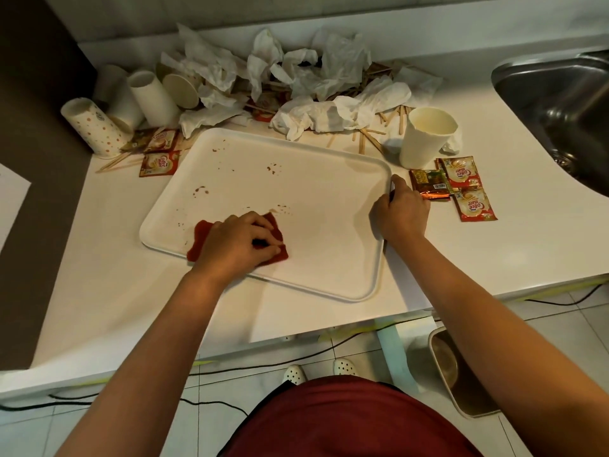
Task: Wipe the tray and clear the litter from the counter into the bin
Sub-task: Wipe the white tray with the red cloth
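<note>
The white tray (296, 206) lies flat on the white counter (478, 245), speckled with brown stains. The left hand (234, 244) presses a red cloth (201, 235) onto the tray's near left part, fingers curled over the cloth. The right hand (400, 214) grips the tray's right rim, fingers wrapped round its edge.

Behind the tray sits a heap of crumpled tissues (316, 77) mixed with wooden stir sticks (372, 140). To the left, several paper cups (131, 100) lie toppled, one with orange dots. An upright white cup (426, 140) stands near the tray's far right corner. Red sachets (468, 189) lie just beside the right hand, and more sachets (159, 156) sit at the tray's far left corner; they read "Coffee mate". A steel sink (560, 103) is set in the counter at the right. A bin (458, 371) stands on the tiled floor below the counter, partly hidden by the right forearm.
</note>
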### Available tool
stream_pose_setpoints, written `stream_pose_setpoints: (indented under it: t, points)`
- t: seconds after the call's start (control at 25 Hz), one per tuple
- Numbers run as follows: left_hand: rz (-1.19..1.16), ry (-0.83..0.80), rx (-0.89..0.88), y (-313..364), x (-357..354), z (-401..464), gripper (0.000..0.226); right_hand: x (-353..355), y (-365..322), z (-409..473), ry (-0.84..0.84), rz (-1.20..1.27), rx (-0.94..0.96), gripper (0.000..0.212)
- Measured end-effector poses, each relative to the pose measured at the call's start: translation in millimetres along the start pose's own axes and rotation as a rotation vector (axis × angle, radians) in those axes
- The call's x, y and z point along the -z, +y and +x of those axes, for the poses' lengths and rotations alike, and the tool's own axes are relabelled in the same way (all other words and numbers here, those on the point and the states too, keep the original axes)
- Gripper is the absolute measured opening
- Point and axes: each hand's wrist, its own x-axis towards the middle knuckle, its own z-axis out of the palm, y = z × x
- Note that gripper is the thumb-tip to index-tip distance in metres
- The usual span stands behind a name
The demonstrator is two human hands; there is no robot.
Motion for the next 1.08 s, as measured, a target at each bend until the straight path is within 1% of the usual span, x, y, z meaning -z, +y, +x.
stream_pose_setpoints:
  t: [0.04,0.08,0.16,0.32,0.44,0.52,0.6,0.68,0.76,0.84,1.0,1.08]
  points:
    - [0.011,0.049,0.012,-1,-2,0,0.016,0,-1,0,0.001,-0.004,-0.003,0.028]
    - [0.036,0.06,0.002,2,-5,1,0.018,-1,-1,0,0.002,-0.009,-0.009,0.028]
    - [0.054,0.014,-0.073,16,-12,1,0.021,-2,-1,1,0.004,-0.022,-0.023,0.028]
    - [0.009,-0.094,-0.257,66,-35,5,0.02,-3,0,1,0.01,-0.02,-0.026,0.033]
    - [0.07,-0.113,-0.353,99,-52,9,0.021,-2,0,1,0.004,-0.013,-0.026,0.037]
    - [0.072,-0.126,-0.382,103,-55,10,0.02,-2,0,2,0.005,-0.009,-0.024,0.039]
    - [0.049,-0.167,-0.399,97,-53,7,0.016,-3,1,2,0.003,0.007,-0.023,0.04]
    - [0.029,-0.173,-0.402,88,-50,3,0.015,-3,2,2,-0.003,0.025,-0.022,0.042]
    - [0.005,-0.113,-0.365,73,-48,0,0.017,-3,2,2,-0.006,0.042,-0.027,0.042]
    - [-0.003,-0.007,-0.286,55,-44,1,0.02,-2,2,2,-0.013,0.057,-0.042,0.043]
    - [0.012,0.227,-0.024,9,-26,16,0.024,-1,0,2,-0.016,0.061,-0.061,0.041]
    - [0.0,0.302,0.121,-14,-15,26,0.026,-1,0,1,-0.009,0.064,-0.058,0.039]
